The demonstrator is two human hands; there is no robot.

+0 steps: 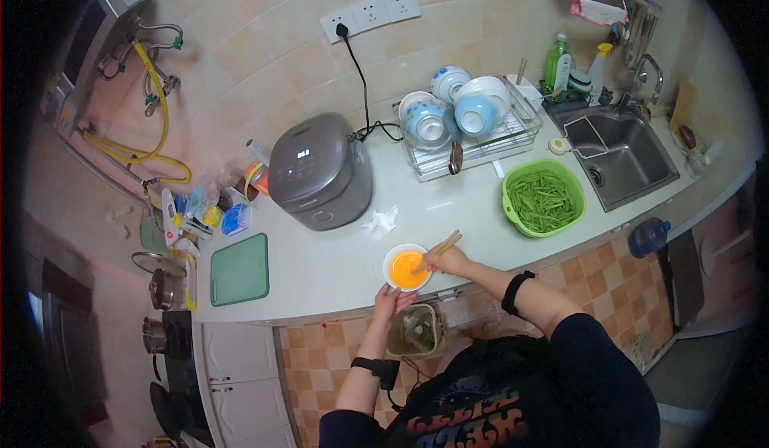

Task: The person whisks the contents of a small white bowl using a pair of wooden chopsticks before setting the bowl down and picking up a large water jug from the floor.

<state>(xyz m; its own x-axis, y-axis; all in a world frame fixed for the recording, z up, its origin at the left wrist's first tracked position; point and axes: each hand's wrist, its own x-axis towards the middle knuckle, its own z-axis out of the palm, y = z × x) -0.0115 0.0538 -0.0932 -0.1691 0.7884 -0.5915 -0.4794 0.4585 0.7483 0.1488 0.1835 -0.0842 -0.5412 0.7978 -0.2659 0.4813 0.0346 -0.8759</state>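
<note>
At the counter's front edge is a white bowl (392,253) of beaten egg (406,268), bright orange-yellow. My left hand (392,301) grips the bowl's near side from below, thumb by the rim. In my right hand (446,260) is a pair of wooden chopsticks (448,242). Their lower ends reach into the egg and their upper ends stick out above my fist. Whether the bowl rests on the counter or is slightly lifted, I cannot tell. Behind it lies a crumpled white tissue (381,220).
A grey rice cooker (318,171) and green cutting board (240,269) stand to the left. Rightward are a dish rack (480,160) with bowls, a green basin (508,209) of cut green beans (544,200), and a steel sink (637,159). Below the counter edge sits a waste bin (414,331).
</note>
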